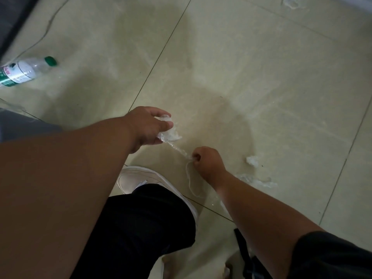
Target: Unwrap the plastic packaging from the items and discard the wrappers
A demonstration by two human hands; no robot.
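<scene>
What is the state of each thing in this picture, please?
Left hand: shut on crumpled clear plastic wrapper.
Right hand: fist shut on the wrapper's stretched strand.
Green-capped clear plastic bottle: lying, capped.
Small white plastic wad: loose on floor.

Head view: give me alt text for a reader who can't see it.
Over a tiled floor, the left hand grips a crumpled clear plastic wrapper, and the right hand is closed on a twisted strand of it stretched between them. More wrapper scraps lie to the right; a green-capped water bottle lies at far left.
</scene>
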